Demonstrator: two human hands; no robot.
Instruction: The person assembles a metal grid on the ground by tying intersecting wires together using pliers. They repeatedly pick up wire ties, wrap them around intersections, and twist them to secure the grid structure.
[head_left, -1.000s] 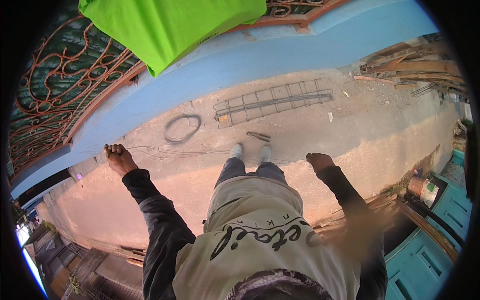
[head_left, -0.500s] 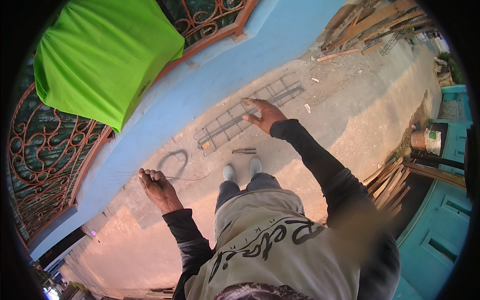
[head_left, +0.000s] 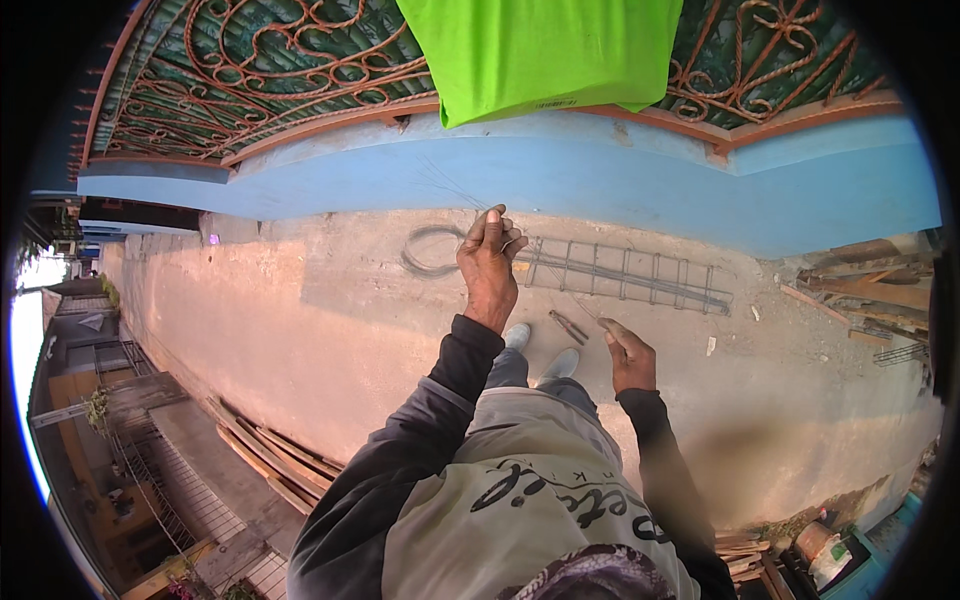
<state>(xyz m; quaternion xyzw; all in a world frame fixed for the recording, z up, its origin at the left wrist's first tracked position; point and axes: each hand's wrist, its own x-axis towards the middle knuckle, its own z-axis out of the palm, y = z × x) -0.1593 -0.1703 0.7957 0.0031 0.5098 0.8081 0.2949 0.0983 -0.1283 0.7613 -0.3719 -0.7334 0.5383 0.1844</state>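
Holding thin wire (head_left: pixel 455 187) over a concrete lane (head_left: pixel 350 330), I stand facing a blue wall (head_left: pixel 650 190), a metal frame (head_left: pixel 655 284) lying on the ground ahead. My left hand (head_left: pixel 489 262), raised in front of me, is closed, thumb pressed against the curled fingers, with the wire gripped between them. My right hand (head_left: pixel 631 358), lower and nearer my body, has thumb and forefinger brought together in what looks like a light pinch on a single strand; the contact is too fine to be certain.

The step in hand appears to be sorting or straightening the wire. The next move, I judge, calls for a firm left hold while the right fingers guide the strand clear without kinking it.

Several loose ends fan out past my left hand, away from me and toward the wall, while a faint length slants between my two hands. Below, a wire coil (head_left: pixel 407 258) rests left of the frame, and a hand tool (head_left: pixel 568 326) lies just beyond my shoes (head_left: pixel 560 366).
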